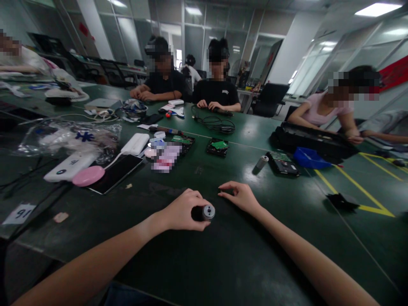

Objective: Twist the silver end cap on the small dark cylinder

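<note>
My left hand [188,210] grips a small silver metal cylinder [208,212], thumb and fingers curled around its side. The cylinder stands upright near the table's front, its round end face with small holes turned up. To the right, my right hand [240,196] hovers just off the cylinder, thumb and forefinger bent toward each other in a pinch. Whatever those fingertips hold, if anything, is too small to make out. A second silver cylinder [263,162] stands farther back on the right, beside a black hard drive with a circuit board [283,163].
Another hard drive [217,146] lies mid-table. On the left are a phone [116,173], a pink round case [88,176], a white power bank [70,165] and plastic bags [70,136]. A black case [314,140] and blue cloth [310,158] lie right. Co-workers sit opposite.
</note>
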`<state>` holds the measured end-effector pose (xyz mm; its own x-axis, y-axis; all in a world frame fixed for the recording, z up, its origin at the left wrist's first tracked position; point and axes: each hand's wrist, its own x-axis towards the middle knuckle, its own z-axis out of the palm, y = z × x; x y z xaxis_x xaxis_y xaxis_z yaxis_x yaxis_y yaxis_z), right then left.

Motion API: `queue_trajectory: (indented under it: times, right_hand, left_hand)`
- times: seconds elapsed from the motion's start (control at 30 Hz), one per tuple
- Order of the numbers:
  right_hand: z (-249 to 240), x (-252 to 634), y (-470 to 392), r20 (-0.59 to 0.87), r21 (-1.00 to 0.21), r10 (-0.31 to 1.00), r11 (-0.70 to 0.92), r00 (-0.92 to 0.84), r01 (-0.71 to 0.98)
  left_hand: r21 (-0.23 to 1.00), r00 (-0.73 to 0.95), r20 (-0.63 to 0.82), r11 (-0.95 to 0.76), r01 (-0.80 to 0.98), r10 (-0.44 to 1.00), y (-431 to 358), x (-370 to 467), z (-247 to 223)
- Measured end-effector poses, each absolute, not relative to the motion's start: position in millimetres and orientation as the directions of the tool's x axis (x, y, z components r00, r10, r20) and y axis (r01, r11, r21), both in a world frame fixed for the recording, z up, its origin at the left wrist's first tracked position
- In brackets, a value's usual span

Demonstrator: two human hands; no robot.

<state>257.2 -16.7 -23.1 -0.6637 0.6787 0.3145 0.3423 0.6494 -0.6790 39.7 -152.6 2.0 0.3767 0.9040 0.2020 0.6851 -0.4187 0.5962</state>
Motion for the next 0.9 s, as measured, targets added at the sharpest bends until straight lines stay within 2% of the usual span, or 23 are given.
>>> queue_trajectory:
  times: [0.33, 0.5, 0.73, 0.9]
  right_hand:
    - [-13, 250, -27, 0.243, -0.827, 0.740, 0.496, -0.627, 0.264]
    - [14, 245, -62, 0.234, -0.912, 0.698, 0.399, -0.677, 0.097]
    - [16, 239, -85, 0.211, -0.899, 0.646, 0.424, -0.734, 0.114]
    - [15, 239, -87, 0.249, -0.849, 0.633, 0.507, -0.733, 0.149]
  left_hand:
    - [0.588, 0.383, 0.210, -0.429, 0.686, 0.900, -151, 40, 1]
    - [0.573, 0.396, 0.224, -0.448, 0.686, 0.891, -151, 39, 0]
    - [0.561, 0.388, 0.217, -0.440, 0.701, 0.896, -151, 39, -1]
    - [0.571, 0.388, 0.203, -0.430, 0.699, 0.899, -151, 39, 0]
